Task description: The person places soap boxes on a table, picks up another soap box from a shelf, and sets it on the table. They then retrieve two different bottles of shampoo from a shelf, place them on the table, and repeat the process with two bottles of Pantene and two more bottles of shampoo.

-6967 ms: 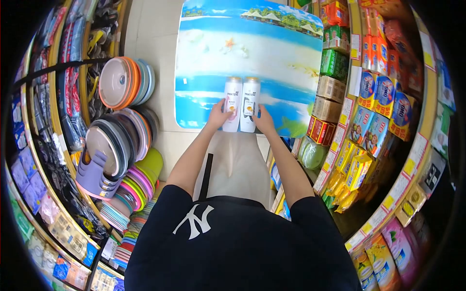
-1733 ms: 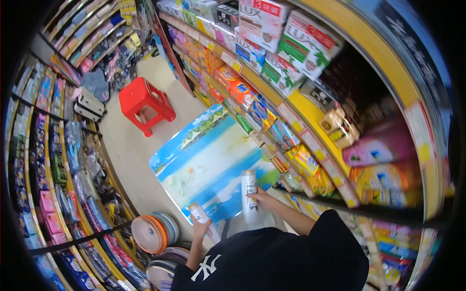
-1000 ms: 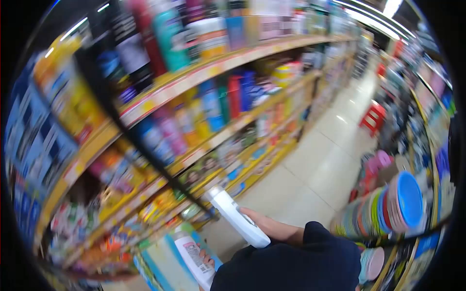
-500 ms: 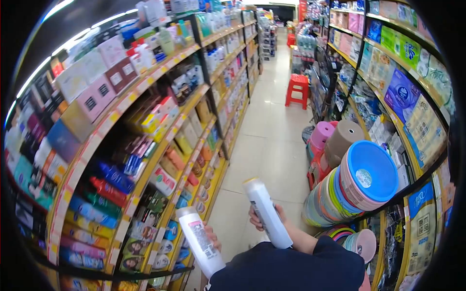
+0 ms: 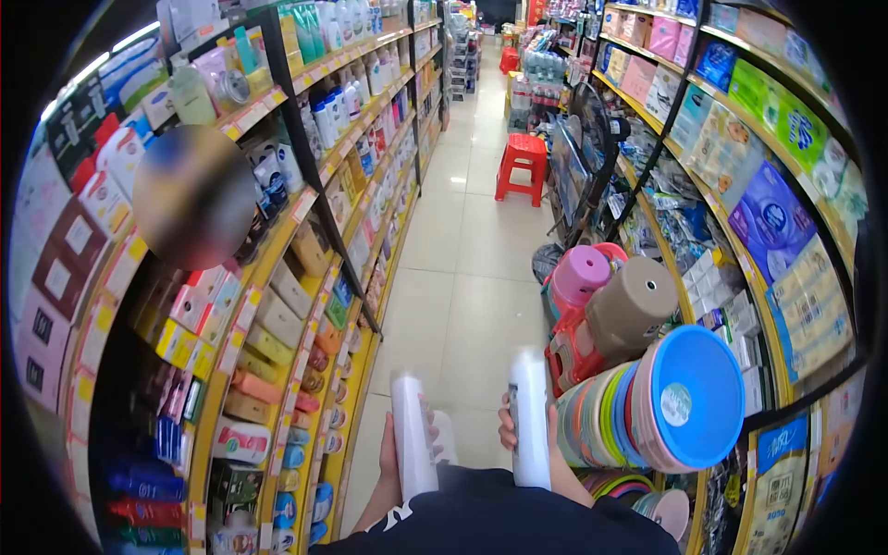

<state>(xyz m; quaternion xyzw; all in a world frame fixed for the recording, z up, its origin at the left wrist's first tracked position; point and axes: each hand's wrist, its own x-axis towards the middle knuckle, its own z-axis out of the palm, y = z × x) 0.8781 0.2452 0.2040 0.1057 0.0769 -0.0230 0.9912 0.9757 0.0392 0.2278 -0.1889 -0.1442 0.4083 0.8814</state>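
My left hand is closed around a tall white bottle, shaped like a shampoo bottle. Its fingertips show on the bottle's right side. A second white bottle of similar shape stands nearly upright in my right hand, whose fingers wrap its left side. Both are held apart from each other in front of my dark shirt. Their printing is too washed out to read from here. Behind the left bottle, low down, shows a white shape that I cannot make out.
Shelves of bottles and boxes line the left. On the right are stacked basins, a brown bin, a pink stool and packs of tissue. A red stool stands farther along the tiled aisle.
Both bottles have swung from leaning left to nearly upright, and the left one has moved right. My view has turned right and more down the aisle.
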